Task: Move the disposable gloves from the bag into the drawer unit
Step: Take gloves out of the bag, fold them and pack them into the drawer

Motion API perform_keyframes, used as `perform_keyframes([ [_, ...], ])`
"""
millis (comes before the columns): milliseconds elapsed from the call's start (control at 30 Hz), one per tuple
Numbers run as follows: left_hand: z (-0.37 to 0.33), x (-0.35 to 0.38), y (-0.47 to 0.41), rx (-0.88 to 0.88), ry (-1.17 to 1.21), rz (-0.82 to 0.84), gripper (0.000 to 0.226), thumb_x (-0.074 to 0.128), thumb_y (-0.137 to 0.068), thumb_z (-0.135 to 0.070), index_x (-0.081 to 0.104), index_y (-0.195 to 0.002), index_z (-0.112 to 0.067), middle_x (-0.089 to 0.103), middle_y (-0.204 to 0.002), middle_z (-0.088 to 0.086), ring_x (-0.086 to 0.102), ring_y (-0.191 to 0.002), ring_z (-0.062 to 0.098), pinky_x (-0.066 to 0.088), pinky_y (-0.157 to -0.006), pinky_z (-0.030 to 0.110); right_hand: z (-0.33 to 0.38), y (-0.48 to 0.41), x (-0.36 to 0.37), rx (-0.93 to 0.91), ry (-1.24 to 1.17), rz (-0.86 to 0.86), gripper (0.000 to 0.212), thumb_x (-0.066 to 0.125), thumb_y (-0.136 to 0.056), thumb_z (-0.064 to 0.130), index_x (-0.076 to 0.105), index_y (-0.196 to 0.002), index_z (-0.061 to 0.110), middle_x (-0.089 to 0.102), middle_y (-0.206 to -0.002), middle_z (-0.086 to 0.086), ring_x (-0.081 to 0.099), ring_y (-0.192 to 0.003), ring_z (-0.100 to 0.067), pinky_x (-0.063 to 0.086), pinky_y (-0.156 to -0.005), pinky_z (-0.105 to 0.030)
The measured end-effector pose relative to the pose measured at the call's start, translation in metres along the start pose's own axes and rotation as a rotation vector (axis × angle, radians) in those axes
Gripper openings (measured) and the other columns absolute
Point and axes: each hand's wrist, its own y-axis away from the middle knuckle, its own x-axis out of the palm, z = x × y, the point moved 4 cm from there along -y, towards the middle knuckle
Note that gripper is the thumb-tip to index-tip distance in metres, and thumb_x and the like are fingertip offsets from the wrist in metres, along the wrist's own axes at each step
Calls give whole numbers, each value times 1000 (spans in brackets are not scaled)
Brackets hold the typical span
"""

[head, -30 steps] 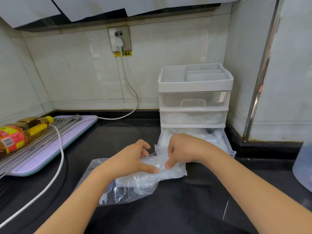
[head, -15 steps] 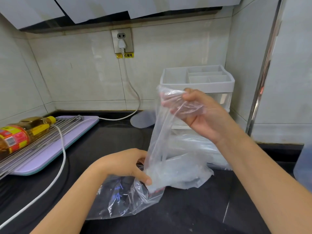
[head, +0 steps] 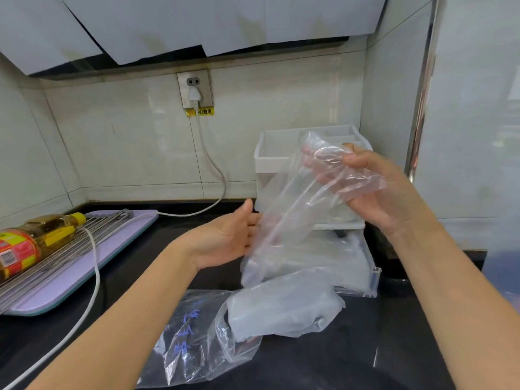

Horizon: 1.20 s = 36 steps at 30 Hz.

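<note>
My right hand (head: 377,192) pinches the top of a clear disposable glove (head: 292,209) that hangs in front of the white drawer unit (head: 275,153). My left hand (head: 225,240) is raised with straight fingers, palm touching the glove's left side. A stack of more gloves (head: 281,308) lies on the black counter, half out of the clear bag (head: 197,342) with blue writing. The unit's bottom drawer (head: 371,274) is pulled out and holds clear plastic.
A purple tray (head: 92,257) with a metal rack and an oil bottle (head: 31,243) sits at the left. A white cable (head: 92,277) runs from the wall socket (head: 194,88) across the counter. Tiled walls close the corner behind and to the right.
My left hand has let go of the bag and risen to the hanging glove. The glove has come free of the stack, which now lies on the counter. The camera tilted up.
</note>
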Motion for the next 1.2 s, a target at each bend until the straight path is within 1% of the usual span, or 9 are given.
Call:
perform_keyframes([
  [100,-7,12,-18,43,29,45,65,72,-68,-62,68,-117,-19,67,-116,2,62,-109,17,49,-92,27,13,5,-8,-35,-1,52,69,75,-62,7,39,-120,3,35,-135,-27,35,-134,-43,41,-106,-39],
  [367,-14,39,-57,26,32,89,84,82,-60,-55,62,-121,-2,61,-126,12,58,-117,22,46,-102,31,5,0,-16,-17,-15,87,38,71,-66,6,43,-91,9,44,-100,-18,46,-109,-35,40,-108,-39],
  [500,-13,23,-52,-2,87,146,79,89,-55,-44,62,-123,-13,66,-120,5,61,-114,21,49,-96,32,11,2,-28,-41,-37,-7,60,71,-69,7,36,-118,10,60,-108,-17,61,-103,-25,52,-90,-33],
  [600,-6,10,-46,-66,31,215,82,87,-63,-28,49,-133,-9,64,-123,9,60,-115,25,47,-100,37,15,7,-34,-32,158,-81,9,49,-86,4,43,-88,11,63,-124,-16,59,-116,-29,49,-97,-33],
  [667,1,8,-46,-106,19,166,61,78,-71,-13,54,-128,-8,68,-110,8,65,-102,21,50,-96,35,18,9,-42,23,292,-157,6,46,-92,3,49,-86,3,64,-121,-18,60,-113,-31,47,-93,-33],
  [767,9,3,-52,-143,73,-56,24,67,-84,-10,65,-106,0,65,-95,13,66,-81,17,56,-83,29,15,12,-54,226,550,-274,28,54,-93,10,55,-107,-15,66,-116,-21,63,-106,-34,55,-81,-29],
  [867,17,-10,-58,-201,98,-249,29,67,-81,-17,67,-101,4,69,-96,17,66,-80,21,55,-82,31,13,17,-62,449,1002,-364,18,61,-91,13,56,-76,4,64,-77,-13,66,-65,-13,55,-61,-21],
  [967,19,-20,-62,-262,-324,-430,29,76,-80,-26,70,-90,0,70,-86,14,60,-76,23,50,-79,37,10,20,-63,637,1207,-431,22,64,-88,2,52,-69,4,60,-63,-11,63,-51,-13,49,-43,-17],
  [1200,15,-8,-70,-422,-778,-446,27,79,-77,-24,69,-97,-8,66,-83,2,60,-63,9,52,-58,21,0,15,-47,893,1832,-338,39,79,-75,35,52,-72,7,56,-67,-4,56,-65,-21,46,-63,-27],
])
